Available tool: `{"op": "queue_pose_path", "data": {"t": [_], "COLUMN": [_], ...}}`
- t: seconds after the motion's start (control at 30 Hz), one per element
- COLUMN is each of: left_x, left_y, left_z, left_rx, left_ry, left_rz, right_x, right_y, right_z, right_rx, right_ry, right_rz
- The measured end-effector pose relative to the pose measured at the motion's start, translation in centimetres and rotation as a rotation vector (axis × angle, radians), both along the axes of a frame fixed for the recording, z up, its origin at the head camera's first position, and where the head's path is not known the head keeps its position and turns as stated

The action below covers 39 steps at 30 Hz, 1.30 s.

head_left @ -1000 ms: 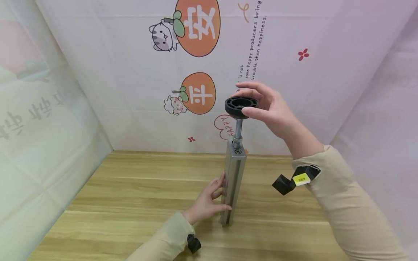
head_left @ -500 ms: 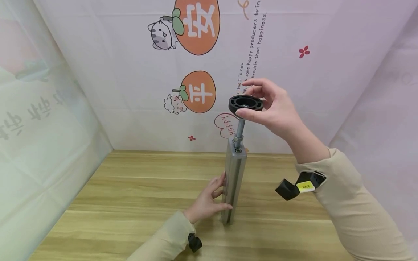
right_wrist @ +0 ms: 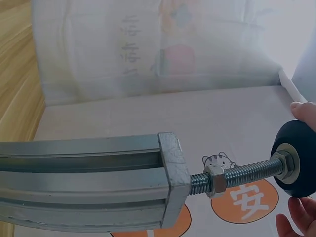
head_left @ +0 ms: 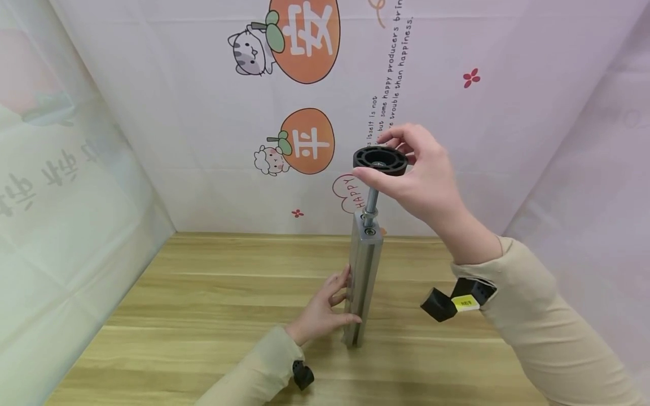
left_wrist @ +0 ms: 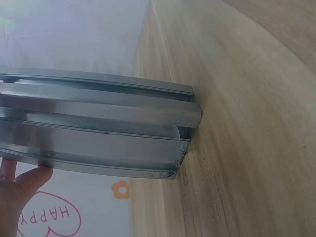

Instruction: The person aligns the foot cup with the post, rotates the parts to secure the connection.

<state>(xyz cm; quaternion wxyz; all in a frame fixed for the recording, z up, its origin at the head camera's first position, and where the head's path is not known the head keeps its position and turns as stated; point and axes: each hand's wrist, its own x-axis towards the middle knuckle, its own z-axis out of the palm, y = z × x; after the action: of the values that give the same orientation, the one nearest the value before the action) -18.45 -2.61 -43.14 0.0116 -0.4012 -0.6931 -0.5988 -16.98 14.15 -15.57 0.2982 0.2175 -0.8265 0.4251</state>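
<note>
An aluminium profile [head_left: 363, 282] stands upright on the wooden table, with an end plate on top. My left hand [head_left: 325, 310] grips its lower part, thumb on the near side and fingers around the left. A threaded rod [right_wrist: 252, 173] rises from the end plate and carries a hex nut [right_wrist: 216, 181] close to the plate. At the rod's top sits a round black levelling foot [head_left: 381, 160], a little tilted. My right hand [head_left: 426, 169] holds the foot by its rim, between thumb and fingers. In the left wrist view, the profile's bottom end [left_wrist: 182, 133] meets the table.
The wooden table [head_left: 228, 293] reaches back to a white printed cloth [head_left: 203, 113] hung as a back wall. More cloth hangs at the left and right sides. Each wrist bears a black camera mount [head_left: 439, 304].
My right thumb has slid leftward along the near rim of the foot and the fingers have shifted around it. The foot's tilt has varied slightly. My left hand stays on the profile.
</note>
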Motion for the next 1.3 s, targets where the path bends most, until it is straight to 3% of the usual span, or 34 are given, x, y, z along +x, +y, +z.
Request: {"op": "queue_pose_path", "data": {"t": [0.2, 0.37, 0.5, 0.7, 0.87, 1.03, 1.3], "left_x": [0.1, 0.3, 0.2, 0.1, 0.2, 0.3, 0.3], "left_y": [0.0, -0.2, -0.2, -0.2, -0.2, -0.1, 0.0], "left_z": [0.1, 0.1, 0.1, -0.2, -0.2, -0.1, 0.1], "left_rx": [0.010, -0.003, -0.011, -0.013, -0.010, -0.013, -0.020], "left_ry": [0.018, 0.015, 0.008, 0.009, -0.004, -0.012, -0.024], "left_rz": [-0.004, 0.002, 0.000, 0.003, 0.000, 0.002, 0.013], "right_x": [-0.1, 0.0, -0.5, -2.1, -3.5, -4.5, -5.0], "right_y": [-0.2, 0.3, 1.1, 1.7, 2.0, 2.1, 2.1], "right_z": [-0.4, -0.4, -0.7, -1.4, -1.5, -1.7, -2.2], "right_rx": [-0.021, -0.053, -0.158, -0.391, -0.431, -0.431, -0.462], "right_ry": [0.009, -0.031, -0.084, -0.202, -0.264, -0.280, -0.314], "right_rz": [-0.010, 0.091, 0.304, 0.765, 1.041, 1.215, 1.327]}}
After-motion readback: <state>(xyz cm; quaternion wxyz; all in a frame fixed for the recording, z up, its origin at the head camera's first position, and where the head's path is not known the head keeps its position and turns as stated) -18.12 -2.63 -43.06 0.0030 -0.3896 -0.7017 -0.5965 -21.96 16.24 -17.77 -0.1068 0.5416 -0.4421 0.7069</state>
